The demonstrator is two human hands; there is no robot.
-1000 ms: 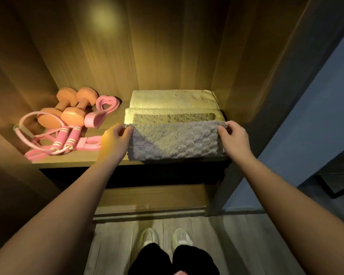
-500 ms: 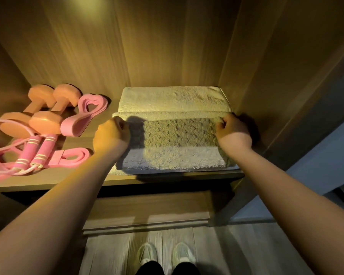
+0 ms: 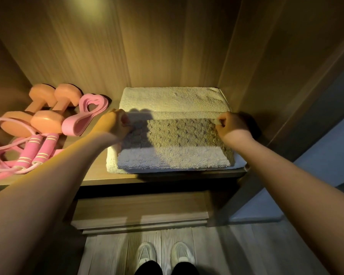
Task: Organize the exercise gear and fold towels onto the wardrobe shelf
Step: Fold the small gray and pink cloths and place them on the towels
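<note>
The head camera looks down into a wooden wardrobe (image 3: 167, 46), lit warmly from above. Both bare arms reach forward to the shelf (image 3: 99, 176).

The left hand (image 3: 115, 125) has its fingers curled in and pinches the far left corner of a folded textured towel (image 3: 180, 133). The hand is slightly blurred, so the exact finger placement is hard to read. The right hand (image 3: 231, 127) is curled in the same way, with thumb and fingers pinching the towel's far right corner.

The textured towel lies flat on top of a larger folded cream towel (image 3: 171, 99). The cream towel shows beyond it at the back and as a thin margin along the front and sides. This stack fills the right part of the shelf, close to the wardrobe's right wall, and its front edge sits just behind the shelf's lip.

On the left part of the shelf, two orange dumbbells (image 3: 46, 121) lie side by side, pointing towards the back. A pink resistance band (image 3: 74, 127) lies just to their right, between them and the towels. In front of the dumbbells is a pink jump rope (image 3: 31, 151), its two striped handles parallel and its cord looped loosely around them.

Below the shelf, a pair of pale shoes (image 3: 147, 255) stands on the grey plank floor (image 3: 236, 251).
</note>
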